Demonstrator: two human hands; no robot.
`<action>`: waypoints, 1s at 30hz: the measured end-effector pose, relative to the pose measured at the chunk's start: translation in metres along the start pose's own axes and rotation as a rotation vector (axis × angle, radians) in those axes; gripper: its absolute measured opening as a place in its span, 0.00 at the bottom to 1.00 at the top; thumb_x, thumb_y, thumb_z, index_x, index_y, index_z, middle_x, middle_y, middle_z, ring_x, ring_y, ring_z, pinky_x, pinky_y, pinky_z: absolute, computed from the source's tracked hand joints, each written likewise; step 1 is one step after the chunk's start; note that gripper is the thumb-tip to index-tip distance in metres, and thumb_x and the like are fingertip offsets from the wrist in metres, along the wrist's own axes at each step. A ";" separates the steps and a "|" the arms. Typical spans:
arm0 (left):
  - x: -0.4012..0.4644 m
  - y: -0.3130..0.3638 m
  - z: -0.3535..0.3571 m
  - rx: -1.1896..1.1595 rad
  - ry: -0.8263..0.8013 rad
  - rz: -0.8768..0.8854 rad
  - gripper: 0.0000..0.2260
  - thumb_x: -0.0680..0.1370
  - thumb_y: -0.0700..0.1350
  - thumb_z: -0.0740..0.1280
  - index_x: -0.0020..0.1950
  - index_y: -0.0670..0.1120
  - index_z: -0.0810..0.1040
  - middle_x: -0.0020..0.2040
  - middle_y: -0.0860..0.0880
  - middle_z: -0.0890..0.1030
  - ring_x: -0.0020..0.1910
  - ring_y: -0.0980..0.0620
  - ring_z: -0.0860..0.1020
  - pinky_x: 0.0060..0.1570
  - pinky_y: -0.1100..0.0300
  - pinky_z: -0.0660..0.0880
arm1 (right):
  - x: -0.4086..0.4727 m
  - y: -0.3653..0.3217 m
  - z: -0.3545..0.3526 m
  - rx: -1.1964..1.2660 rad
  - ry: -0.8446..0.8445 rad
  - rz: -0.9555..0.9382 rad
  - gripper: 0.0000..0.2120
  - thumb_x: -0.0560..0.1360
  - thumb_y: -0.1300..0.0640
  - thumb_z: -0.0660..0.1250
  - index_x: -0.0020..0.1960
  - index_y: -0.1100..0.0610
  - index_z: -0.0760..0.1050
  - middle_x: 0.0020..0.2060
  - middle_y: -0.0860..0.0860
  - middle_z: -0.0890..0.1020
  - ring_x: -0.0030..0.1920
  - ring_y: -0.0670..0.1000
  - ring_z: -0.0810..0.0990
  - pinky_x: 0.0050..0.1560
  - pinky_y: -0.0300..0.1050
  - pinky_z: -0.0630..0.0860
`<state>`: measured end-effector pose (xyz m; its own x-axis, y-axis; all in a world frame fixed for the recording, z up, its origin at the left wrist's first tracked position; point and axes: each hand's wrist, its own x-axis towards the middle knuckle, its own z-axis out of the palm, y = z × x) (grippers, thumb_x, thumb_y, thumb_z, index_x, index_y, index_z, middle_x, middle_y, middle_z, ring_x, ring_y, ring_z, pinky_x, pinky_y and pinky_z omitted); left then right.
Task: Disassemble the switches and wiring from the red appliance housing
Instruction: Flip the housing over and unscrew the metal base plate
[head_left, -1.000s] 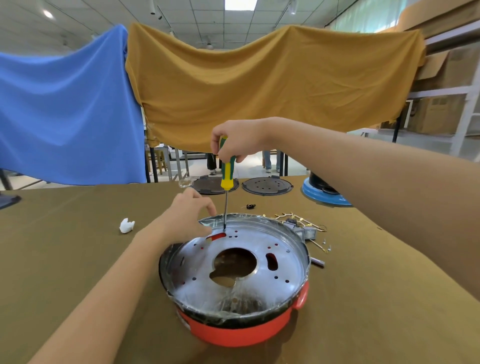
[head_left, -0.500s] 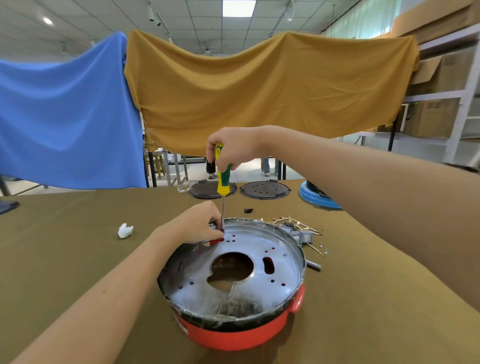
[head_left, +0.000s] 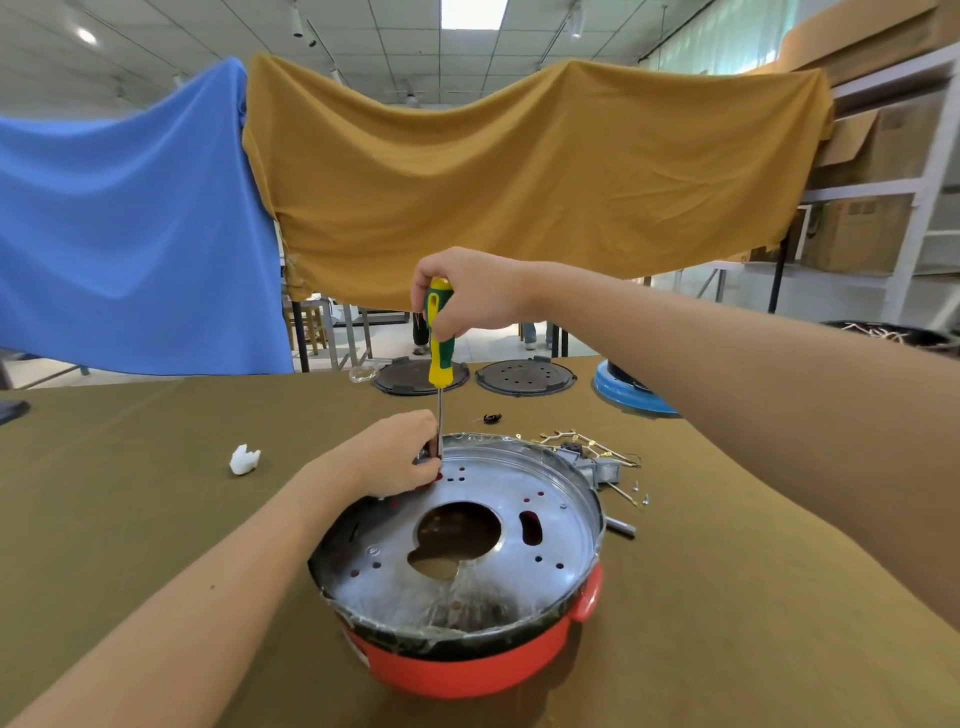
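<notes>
olive cloth covers the table (head_left: 130, 519); on it, far left, a small white scrap (head_left: 244, 460) lies well apart from the work; next comes the left hand (head_left: 387, 460), fingers curled and pinching near the foot of the screwdriver shaft at the far rim of the metal plate (head_left: 550, 540), though what exactly it pinches is too small to tell; the right hand (head_left: 467, 296) is wrapped round the top of the green and yellow screwdriver (head_left: 439, 338), which stands upright with its tip down by the red slot at the plate's edge; the red housing (head_left: 467, 670) sits near the front of the table, the plate seated in its top; to do this step well, i judge the shaft should stay plumb, pressed firmly down so the tip does not slip out, while the left fingers steady the foot without blocking the turn; the raised rim stands close beside the tip and may crowd it; further right, a heap of loose brass strips and wires (head_left: 587, 452) lies just beside the housing, with a few small screws (head_left: 640, 493) near it; at the far edge lie two dark round discs (head_left: 524, 376) and a blue base (head_left: 631, 397).
</notes>
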<state>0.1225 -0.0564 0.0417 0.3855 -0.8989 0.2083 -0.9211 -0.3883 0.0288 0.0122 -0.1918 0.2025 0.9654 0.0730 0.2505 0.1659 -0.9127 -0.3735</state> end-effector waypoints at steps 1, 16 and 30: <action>0.001 0.001 0.000 -0.001 0.002 -0.004 0.06 0.78 0.49 0.65 0.45 0.48 0.72 0.44 0.52 0.73 0.42 0.53 0.73 0.43 0.59 0.72 | 0.000 0.000 0.001 -0.070 -0.010 0.010 0.11 0.76 0.61 0.70 0.56 0.59 0.73 0.47 0.54 0.79 0.40 0.52 0.82 0.36 0.41 0.80; 0.006 0.004 -0.002 -0.011 0.024 -0.089 0.08 0.75 0.50 0.68 0.42 0.48 0.73 0.41 0.52 0.75 0.39 0.51 0.75 0.36 0.60 0.71 | -0.002 0.007 0.005 -0.082 0.056 0.004 0.10 0.77 0.57 0.70 0.56 0.56 0.73 0.48 0.53 0.78 0.40 0.51 0.77 0.38 0.43 0.76; 0.004 0.000 -0.011 -0.110 -0.008 -0.065 0.06 0.73 0.47 0.73 0.48 0.48 0.84 0.47 0.56 0.78 0.46 0.55 0.75 0.46 0.62 0.72 | -0.001 0.003 0.002 -0.113 -0.030 0.063 0.08 0.77 0.59 0.67 0.55 0.59 0.73 0.44 0.53 0.77 0.38 0.51 0.75 0.32 0.40 0.73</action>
<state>0.1231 -0.0575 0.0531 0.4446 -0.8743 0.1946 -0.8944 -0.4217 0.1489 0.0115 -0.1936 0.1997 0.9790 0.0243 0.2023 0.0825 -0.9552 -0.2844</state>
